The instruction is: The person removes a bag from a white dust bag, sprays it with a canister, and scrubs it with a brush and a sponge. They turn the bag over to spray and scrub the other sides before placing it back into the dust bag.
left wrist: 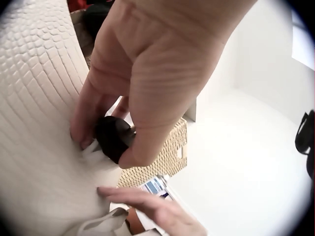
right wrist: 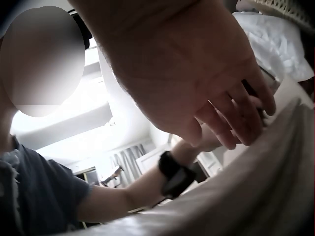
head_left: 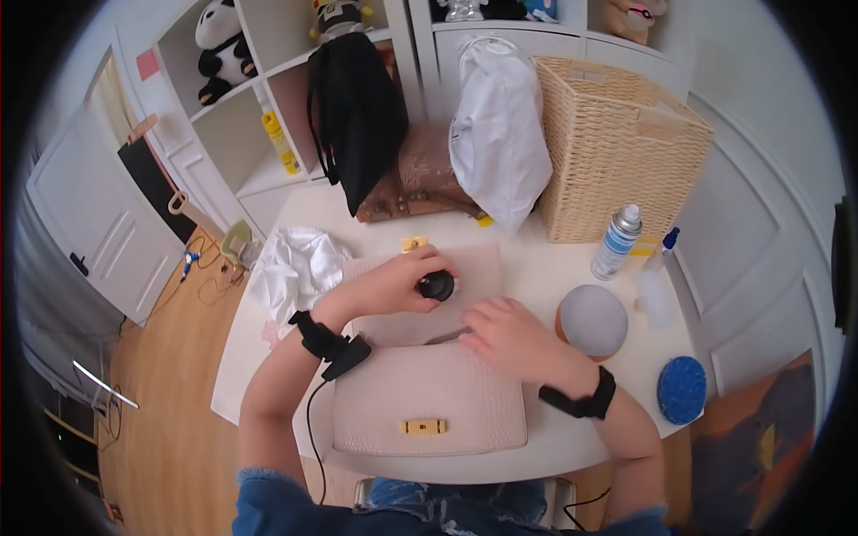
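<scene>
A pale pink crocodile-textured handbag (head_left: 429, 393) lies on the white table with its flap (head_left: 483, 277) folded back, away from the person. My left hand (head_left: 398, 284) pinches a small round black-topped tool (head_left: 436, 285) between thumb and fingers. In the left wrist view, the white underside of this black tool (left wrist: 112, 137) is right at the textured leather. The right hand (head_left: 514, 338) lies over the bag's opening, fingers extended and fingertips near the flap's fold. Gold clasp parts show on the bag's front (head_left: 424, 427) and at the flap's far edge.
Right of the bag stand a grey-topped round sponge (head_left: 593, 322), a spray can (head_left: 617, 241), a clear spray bottle (head_left: 657, 290) and a blue scrubbing pad (head_left: 682, 390). A white cloth (head_left: 299, 268) lies left. Behind are a wicker basket (head_left: 617, 152) and stuffed cloth bags (head_left: 500, 134).
</scene>
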Action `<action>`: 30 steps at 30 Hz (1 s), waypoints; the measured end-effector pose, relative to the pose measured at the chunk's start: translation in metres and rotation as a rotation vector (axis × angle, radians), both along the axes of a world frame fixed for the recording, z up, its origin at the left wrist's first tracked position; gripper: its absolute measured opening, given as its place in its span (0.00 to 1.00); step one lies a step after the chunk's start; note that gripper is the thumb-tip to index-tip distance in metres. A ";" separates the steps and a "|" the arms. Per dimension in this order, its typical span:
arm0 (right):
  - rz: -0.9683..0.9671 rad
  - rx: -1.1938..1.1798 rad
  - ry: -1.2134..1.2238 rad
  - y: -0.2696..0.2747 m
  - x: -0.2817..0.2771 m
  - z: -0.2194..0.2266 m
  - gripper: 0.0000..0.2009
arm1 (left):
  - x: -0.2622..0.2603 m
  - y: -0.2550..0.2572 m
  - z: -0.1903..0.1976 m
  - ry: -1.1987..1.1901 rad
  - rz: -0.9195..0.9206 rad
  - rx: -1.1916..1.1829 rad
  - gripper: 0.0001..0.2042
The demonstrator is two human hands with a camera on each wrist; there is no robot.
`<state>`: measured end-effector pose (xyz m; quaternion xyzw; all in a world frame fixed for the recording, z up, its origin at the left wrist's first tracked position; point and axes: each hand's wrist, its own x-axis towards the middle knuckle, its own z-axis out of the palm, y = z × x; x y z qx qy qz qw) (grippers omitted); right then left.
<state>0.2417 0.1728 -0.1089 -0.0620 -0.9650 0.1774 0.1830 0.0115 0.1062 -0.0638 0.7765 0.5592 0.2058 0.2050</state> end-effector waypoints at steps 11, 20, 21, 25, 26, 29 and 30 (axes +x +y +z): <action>-0.093 -0.101 0.131 0.005 -0.006 -0.030 0.10 | 0.042 0.017 0.000 0.389 -0.202 0.090 0.28; -0.164 0.015 0.219 0.004 -0.009 -0.037 0.09 | 0.019 0.033 -0.008 0.147 -0.026 0.213 0.25; -0.160 0.065 0.233 0.004 -0.009 -0.038 0.08 | 0.026 0.033 -0.011 0.039 -0.116 0.046 0.26; -0.133 0.230 0.098 0.001 -0.005 -0.031 0.06 | 0.028 0.036 -0.012 0.089 -0.228 -0.058 0.28; -0.159 0.249 0.110 -0.001 -0.005 -0.031 0.06 | 0.026 0.039 -0.008 0.093 -0.226 -0.061 0.28; -0.183 0.282 0.131 -0.003 -0.005 -0.032 0.05 | 0.023 0.044 0.001 0.212 0.036 0.148 0.27; -0.186 0.295 0.135 -0.003 -0.004 -0.032 0.04 | 0.023 0.041 -0.001 0.214 0.039 0.150 0.27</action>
